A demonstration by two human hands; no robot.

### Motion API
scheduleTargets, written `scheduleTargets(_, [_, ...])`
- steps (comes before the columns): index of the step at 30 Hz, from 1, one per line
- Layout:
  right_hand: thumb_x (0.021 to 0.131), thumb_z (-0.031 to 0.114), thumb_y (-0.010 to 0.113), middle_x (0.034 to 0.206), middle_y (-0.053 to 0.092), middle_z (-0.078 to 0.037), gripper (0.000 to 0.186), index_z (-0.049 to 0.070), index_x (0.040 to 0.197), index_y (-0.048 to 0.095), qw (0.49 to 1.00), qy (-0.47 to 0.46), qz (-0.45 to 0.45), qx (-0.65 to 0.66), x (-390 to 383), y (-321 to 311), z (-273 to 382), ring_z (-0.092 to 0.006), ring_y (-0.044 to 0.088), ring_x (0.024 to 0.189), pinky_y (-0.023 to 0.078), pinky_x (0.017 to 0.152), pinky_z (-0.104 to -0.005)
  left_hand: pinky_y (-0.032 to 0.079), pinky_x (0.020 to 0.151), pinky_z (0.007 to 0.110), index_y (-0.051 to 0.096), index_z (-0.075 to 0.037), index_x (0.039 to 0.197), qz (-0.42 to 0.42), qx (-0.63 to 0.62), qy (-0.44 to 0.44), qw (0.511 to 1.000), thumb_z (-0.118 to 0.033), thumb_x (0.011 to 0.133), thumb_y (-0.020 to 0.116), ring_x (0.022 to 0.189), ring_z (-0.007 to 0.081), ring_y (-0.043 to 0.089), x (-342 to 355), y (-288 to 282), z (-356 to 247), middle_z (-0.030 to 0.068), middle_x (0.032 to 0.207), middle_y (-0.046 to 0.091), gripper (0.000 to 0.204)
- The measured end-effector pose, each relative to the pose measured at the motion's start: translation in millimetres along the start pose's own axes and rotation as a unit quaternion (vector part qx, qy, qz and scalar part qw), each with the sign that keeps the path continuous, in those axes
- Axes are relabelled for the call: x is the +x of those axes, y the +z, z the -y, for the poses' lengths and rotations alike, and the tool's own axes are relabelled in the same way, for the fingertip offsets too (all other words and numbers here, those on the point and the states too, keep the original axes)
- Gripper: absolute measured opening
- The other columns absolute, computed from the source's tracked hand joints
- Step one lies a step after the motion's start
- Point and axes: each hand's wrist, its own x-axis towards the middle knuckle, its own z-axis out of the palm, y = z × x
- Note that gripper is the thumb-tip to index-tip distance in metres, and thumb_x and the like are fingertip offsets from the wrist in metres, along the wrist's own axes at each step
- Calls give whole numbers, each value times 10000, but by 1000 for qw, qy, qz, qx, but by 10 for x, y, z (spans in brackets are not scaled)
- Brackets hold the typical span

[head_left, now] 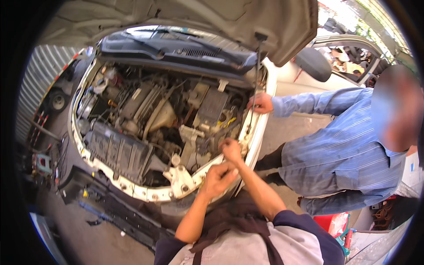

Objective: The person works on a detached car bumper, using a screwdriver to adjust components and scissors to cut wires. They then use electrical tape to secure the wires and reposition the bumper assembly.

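I stand at the front corner of a white car with its engine bay (152,115) uncovered. At the corner by the fender (252,145), my right hand (231,150) reaches over the body edge with fingers curled. What they hold, if anything, is too small to make out. My left hand (218,180) is lower, over the front corner near the white front frame (152,193). Its fingers are bent towards the thumb, close to my right wrist, and their contents cannot be told. A cream metal bracket (179,180) lies left of my left hand.
A person in a blue striped shirt (340,145) stands at the right, one hand (260,103) on the fender near the prop rod (255,84). The raised hood (190,15) hangs overhead. A black bumper (115,207) lies on the floor at left.
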Motion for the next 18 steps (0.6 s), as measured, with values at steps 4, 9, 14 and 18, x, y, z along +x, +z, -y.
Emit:
scheduleTargets(4, [937,92,525,605,542,-40,173,-25,1024,617,965,101,92,226,-61,-99,1,-125,478,431,370,392,-274,266,466,284,401,-62,529,-142,-91,-47,985,-433,1020,521,469,95,361,-53,-170,289,1,512,421,627])
scheduleTargets(9, [960,90,490,627,504,-29,146,-5,1044,561,911,174,158,337,-40,-212,22,-125,450,456,315,392,-264,288,445,258,542,-48,737,-286,-85,-161,941,-422,1027,504,455,63,388,-81,-219,627,-28,530,406,475])
scheduleTargets(14, [974,82,479,648,506,-55,168,-39,1068,550,893,203,184,357,-41,-278,41,-141,449,471,320,402,-286,333,441,236,598,-8,982,-246,13,-135,960,-280,1026,531,499,65,449,44,-85,879,-25,617,461,284])
scheduleTargets(18, [967,78,486,650,510,-53,177,-46,1069,559,895,201,176,356,-38,-277,29,-141,450,464,317,393,-284,352,443,240,610,-1,1040,-243,59,-125,960,-215,1009,553,500,66,462,207,-16,987,-9,626,515,223])
